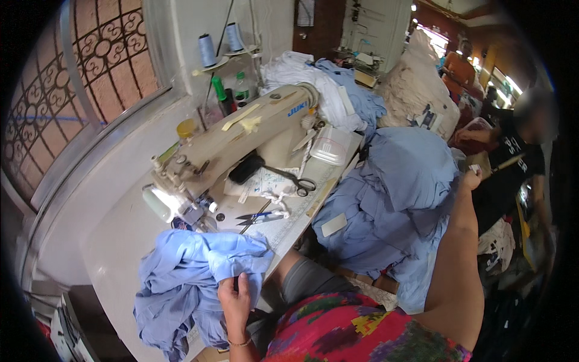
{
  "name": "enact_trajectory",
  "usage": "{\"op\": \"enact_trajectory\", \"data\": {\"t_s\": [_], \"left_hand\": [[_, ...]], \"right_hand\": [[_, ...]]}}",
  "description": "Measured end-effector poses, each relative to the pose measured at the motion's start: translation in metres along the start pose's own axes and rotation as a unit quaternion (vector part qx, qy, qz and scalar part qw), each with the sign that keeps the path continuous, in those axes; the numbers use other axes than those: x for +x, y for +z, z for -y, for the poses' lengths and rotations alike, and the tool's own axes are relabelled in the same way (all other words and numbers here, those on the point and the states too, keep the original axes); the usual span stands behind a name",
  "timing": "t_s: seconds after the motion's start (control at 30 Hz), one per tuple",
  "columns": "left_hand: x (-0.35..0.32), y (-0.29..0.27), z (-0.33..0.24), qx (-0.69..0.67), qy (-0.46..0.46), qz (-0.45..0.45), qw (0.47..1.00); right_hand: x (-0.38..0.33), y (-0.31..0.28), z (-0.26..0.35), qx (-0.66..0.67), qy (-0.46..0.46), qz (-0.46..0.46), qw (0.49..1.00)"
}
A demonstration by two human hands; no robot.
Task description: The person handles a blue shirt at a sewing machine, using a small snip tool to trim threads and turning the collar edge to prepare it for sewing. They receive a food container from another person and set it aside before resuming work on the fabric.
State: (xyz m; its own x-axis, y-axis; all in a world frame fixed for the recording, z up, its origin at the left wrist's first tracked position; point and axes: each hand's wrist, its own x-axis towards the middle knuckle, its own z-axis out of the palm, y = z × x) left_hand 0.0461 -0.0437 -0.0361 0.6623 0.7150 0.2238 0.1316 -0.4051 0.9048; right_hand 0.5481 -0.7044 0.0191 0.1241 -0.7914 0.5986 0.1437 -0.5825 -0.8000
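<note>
My left hand (234,298) pinches the edge of a light blue cloth garment (181,265), which lies bunched over the front of the sewing machine table. The garment reaches up to the needle area of a cream sewing machine (241,130), whose lamp is lit. Far out to the right, my right arm is stretched toward a person in a dark shirt (512,151). Closed fingers of my right hand (471,179) hold a small white piece (476,168), too small to make out. Thread snips (259,218) lie beside the garment.
Black scissors (304,186), a black pouch-like item (246,169) and a clear plastic box (329,148) rest on the table (114,241). Big heaps of blue cloth (392,193) stand at its right. Thread cones (207,50) stand behind the machine. Another person (458,69) is farther back.
</note>
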Motion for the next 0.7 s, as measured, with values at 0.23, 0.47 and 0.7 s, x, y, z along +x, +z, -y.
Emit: {"op": "enact_trajectory", "data": {"t_s": [0.23,0.47,0.7], "left_hand": [[0.002,-0.003,0.007,0.008,0.055,-0.018,0.998],[0.002,-0.02,-0.023,0.091,0.104,0.036,0.99],[0.006,-0.048,-0.036,0.084,0.109,-0.036,0.99]], "right_hand": [[0.045,-0.014,-0.007,0.236,0.011,0.093,0.967],[-0.005,-0.02,0.018,0.065,0.136,0.06,0.987],[-0.012,-0.018,0.006,0.056,0.143,0.032,0.988]]}}
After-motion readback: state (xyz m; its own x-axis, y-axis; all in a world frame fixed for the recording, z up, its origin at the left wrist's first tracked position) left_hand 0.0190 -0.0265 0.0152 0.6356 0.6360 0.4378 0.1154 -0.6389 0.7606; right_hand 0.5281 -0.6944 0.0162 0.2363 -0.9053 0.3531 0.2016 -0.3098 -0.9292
